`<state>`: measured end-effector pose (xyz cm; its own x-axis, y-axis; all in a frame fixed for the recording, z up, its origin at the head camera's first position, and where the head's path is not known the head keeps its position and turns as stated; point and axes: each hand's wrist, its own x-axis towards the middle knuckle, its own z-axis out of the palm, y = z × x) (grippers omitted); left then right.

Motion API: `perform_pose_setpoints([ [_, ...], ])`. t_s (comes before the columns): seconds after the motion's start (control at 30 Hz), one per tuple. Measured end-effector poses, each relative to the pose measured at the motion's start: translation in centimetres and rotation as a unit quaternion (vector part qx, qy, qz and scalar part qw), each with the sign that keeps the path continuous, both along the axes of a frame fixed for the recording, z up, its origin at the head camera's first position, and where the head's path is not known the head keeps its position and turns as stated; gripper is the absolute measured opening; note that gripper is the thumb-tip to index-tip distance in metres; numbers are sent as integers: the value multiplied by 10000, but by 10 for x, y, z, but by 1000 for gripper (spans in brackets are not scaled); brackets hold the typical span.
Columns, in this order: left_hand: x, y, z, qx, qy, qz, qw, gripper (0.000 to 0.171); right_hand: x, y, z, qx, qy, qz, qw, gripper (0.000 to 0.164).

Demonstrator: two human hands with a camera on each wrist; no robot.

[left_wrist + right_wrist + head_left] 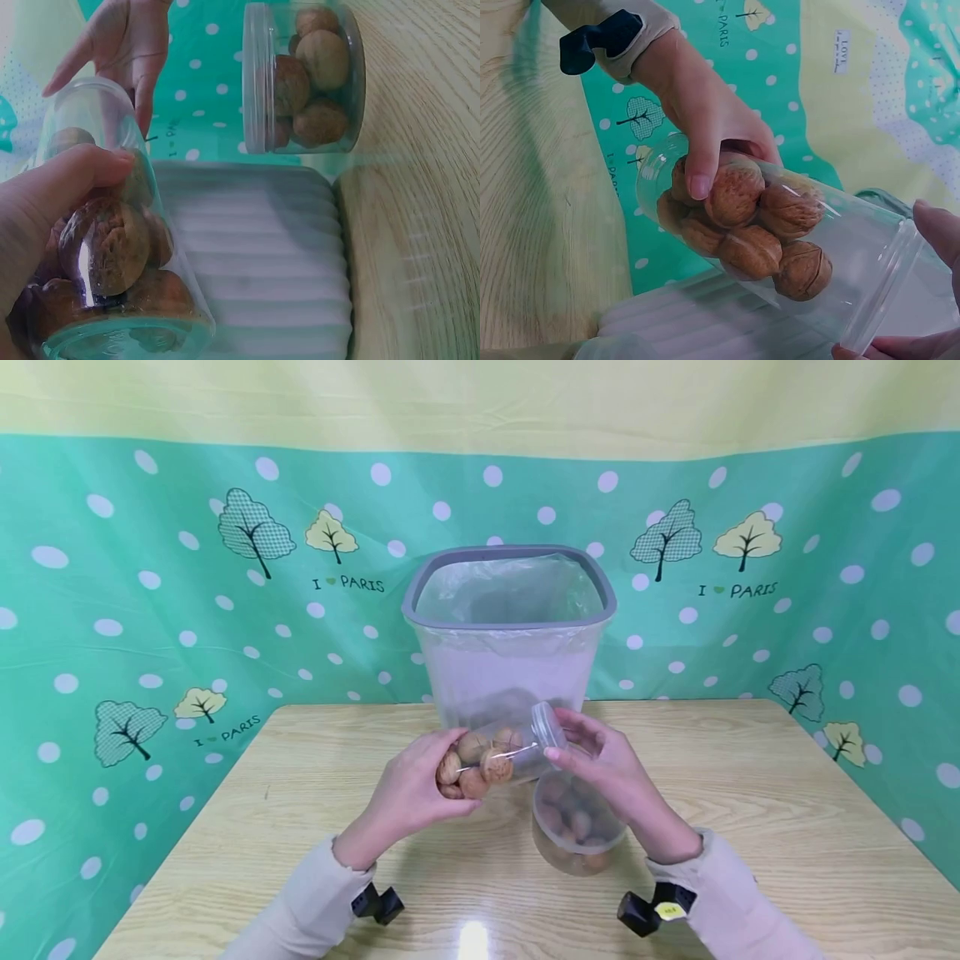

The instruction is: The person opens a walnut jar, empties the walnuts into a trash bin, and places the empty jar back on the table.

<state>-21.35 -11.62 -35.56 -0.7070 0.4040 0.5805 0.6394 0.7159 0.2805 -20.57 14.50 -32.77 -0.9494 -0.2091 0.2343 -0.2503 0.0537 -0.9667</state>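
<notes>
A clear plastic jar point(517, 756) of walnuts is held tilted nearly on its side over the table. My left hand point(416, 781) grips its body near the base, thumb across the front in the right wrist view. The walnuts point(739, 217) lie bunched toward that base. My right hand point(603, 760) is at the other end, thumb and fingers around the clear lid point(547, 727). Below the right hand stands a second, rounder jar point(577, 818) with a translucent lid point(259, 75) on and more walnuts inside.
Just behind the hands stands a pale waste bin point(510, 664) with a grey rim point(510, 626) and a clear bag liner. The wood-grain table point(322, 777) backs onto a green dotted cloth point(322, 635). Each wrist carries a black camera point(378, 904).
</notes>
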Motion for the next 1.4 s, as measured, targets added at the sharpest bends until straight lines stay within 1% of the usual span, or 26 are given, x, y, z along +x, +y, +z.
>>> perform_pose_setpoints([
  [0.07,-1,0,0,-44,100,-23,9999,78,-1,1,-1,56,-15,3,10000,60],
  [0.3,-5,0,-1,-123,620,-126,9979,77,-2,2,-1,169,1,15,9999,62],
  [0.47,-6,0,1,-129,753,-144,9970,77,-3,2,0,159,4,-13,9999,62],
  [0.77,-5,0,1,-129,781,-136,9968,78,-3,2,0,118,-14,-22,9999,61],
  [0.97,-5,1,2,-94,714,-136,9973,77,-3,2,0,88,29,-28,10000,61],
  [1.2,-3,1,1,-40,590,-93,9982,76,-3,2,1,211,58,-105,9997,60],
  [1.4,-4,2,0,-57,593,-74,9982,75,-3,2,1,194,78,-145,9997,60],
])
